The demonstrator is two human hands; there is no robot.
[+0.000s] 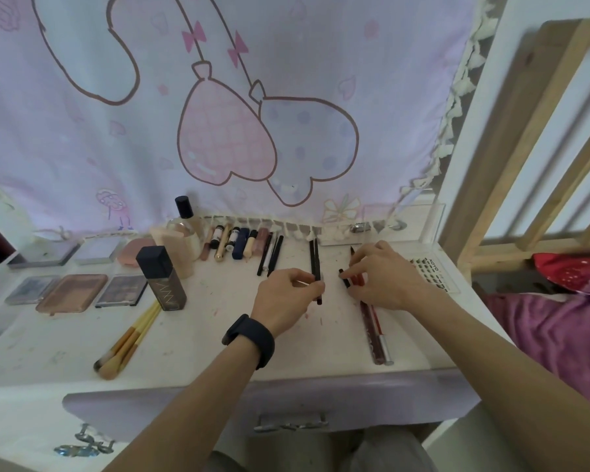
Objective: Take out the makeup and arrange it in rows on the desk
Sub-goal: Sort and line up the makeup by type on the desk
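My left hand [288,294], with a black band on the wrist, pinches the lower ends of two thin black pencils [314,260] lying on the white desk [218,328]. My right hand [385,274] pinches a short black-capped pencil [344,278] next to a red pencil [357,279]. Two long lip glosses [375,332] lie below my right hand. A row of small tubes and pens [242,245] lines the back of the desk.
Eyeshadow palettes [72,291] lie at the left in rows, with a dark square bottle [162,277], a round-capped bottle [184,223] and yellow-handled brushes [130,338] nearby. A lash card [430,270] lies at the right. A pink curtain [218,114] hangs behind. A drawer handle [290,424] is below.
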